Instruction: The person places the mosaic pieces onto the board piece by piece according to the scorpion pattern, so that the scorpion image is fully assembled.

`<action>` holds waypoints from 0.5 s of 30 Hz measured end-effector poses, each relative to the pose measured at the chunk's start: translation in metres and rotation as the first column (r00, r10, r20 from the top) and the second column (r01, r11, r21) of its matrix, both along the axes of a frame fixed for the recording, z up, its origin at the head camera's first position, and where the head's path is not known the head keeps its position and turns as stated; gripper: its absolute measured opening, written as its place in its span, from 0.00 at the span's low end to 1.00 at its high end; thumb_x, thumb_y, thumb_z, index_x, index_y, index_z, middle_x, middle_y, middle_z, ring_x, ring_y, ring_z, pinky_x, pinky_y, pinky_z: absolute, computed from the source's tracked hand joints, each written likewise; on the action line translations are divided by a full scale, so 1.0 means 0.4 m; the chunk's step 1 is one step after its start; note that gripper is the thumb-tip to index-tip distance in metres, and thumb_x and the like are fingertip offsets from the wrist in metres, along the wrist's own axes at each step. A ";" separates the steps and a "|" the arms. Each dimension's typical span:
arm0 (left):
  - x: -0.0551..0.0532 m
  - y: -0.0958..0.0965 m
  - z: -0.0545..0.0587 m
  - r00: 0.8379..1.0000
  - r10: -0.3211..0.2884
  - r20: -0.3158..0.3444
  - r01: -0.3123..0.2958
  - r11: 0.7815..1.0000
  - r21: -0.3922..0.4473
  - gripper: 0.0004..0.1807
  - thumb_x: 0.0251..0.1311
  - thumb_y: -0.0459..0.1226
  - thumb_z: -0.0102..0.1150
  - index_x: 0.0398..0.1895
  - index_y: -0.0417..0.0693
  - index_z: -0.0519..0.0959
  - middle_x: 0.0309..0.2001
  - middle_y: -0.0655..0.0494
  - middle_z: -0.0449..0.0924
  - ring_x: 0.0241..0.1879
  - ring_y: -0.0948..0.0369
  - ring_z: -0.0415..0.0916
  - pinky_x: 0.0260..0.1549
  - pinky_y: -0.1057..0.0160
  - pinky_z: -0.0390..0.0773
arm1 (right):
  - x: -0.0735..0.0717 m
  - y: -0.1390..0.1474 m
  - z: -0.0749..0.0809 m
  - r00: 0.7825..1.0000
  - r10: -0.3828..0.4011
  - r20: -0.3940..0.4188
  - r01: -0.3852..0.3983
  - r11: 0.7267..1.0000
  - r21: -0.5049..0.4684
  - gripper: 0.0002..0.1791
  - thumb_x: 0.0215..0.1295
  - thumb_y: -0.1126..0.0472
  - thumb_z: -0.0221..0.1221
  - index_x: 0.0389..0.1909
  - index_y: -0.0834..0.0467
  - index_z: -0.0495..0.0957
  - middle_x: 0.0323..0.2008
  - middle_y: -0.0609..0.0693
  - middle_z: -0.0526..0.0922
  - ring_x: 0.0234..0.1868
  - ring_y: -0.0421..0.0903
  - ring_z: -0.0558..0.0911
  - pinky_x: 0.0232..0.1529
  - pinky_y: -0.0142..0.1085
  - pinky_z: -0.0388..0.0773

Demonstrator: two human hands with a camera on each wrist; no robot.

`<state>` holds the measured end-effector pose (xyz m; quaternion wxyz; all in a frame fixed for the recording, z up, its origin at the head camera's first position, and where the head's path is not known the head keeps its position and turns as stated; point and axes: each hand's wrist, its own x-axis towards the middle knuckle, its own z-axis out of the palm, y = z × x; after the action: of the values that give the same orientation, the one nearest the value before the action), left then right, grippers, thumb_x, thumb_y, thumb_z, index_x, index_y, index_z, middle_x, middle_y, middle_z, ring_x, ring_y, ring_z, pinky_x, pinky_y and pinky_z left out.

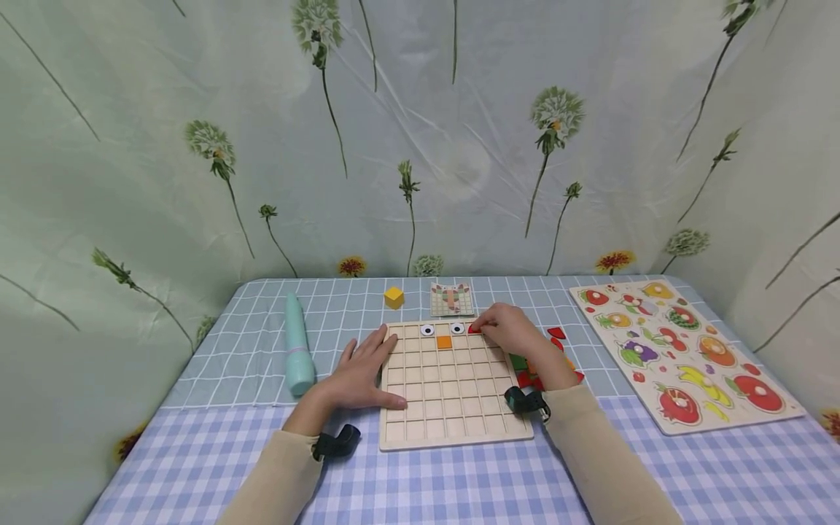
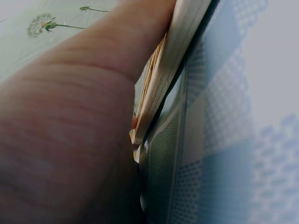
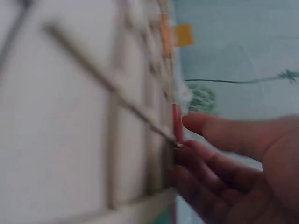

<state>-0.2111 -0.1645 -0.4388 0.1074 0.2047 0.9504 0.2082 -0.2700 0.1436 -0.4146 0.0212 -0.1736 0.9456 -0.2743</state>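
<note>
A wooden grid board (image 1: 459, 408) lies on the table in front of me. My left hand (image 1: 357, 375) rests on its left edge, fingers spread and thumb over the rim. At the top right of the board, my right hand (image 1: 515, 332) pinches a small red piece (image 1: 472, 329) between thumb and fingers. The right wrist view shows this red piece (image 3: 177, 122) low against the grid at the fingertips. Along the top rows sit two round eye pieces (image 1: 427, 330) and an orange square tile (image 1: 444, 342). The left wrist view is mostly filled by the hand beside the board's edge.
Red, green and orange pieces (image 1: 528, 379) lie right of the board, partly under my right forearm. Behind it are a pattern card (image 1: 453, 310) and a yellow cube (image 1: 394, 297). A teal tapered object (image 1: 299, 357) lies left; a fruit puzzle board (image 1: 682, 357) lies right.
</note>
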 end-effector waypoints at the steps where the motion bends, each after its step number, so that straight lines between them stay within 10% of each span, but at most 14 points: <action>1: 0.001 0.000 0.001 1.000 0.000 0.002 0.000 1.000 0.000 0.67 0.44 0.65 0.72 0.80 0.48 0.48 0.82 0.46 0.36 0.82 0.48 0.35 0.76 0.35 0.32 | 0.002 0.006 0.007 1.000 0.006 0.030 -0.005 1.000 -0.016 0.12 0.71 0.64 0.56 0.46 0.56 0.87 0.48 0.56 0.86 0.51 0.55 0.82 0.52 0.49 0.81; 15: -0.002 -0.001 0.001 0.999 -0.035 0.000 0.035 0.999 0.022 0.67 0.44 0.64 0.72 0.80 0.42 0.47 0.82 0.41 0.35 0.81 0.46 0.35 0.76 0.36 0.34 | 0.033 0.112 0.064 0.994 -0.109 0.020 0.110 0.984 -0.141 0.15 0.74 0.58 0.55 0.56 0.60 0.80 0.53 0.58 0.84 0.52 0.56 0.80 0.52 0.50 0.81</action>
<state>-0.2120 -0.1647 -0.4382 0.1090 0.2224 0.9443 0.2166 -0.2569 0.1882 -0.3891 -0.0008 -0.1209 0.9316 -0.3428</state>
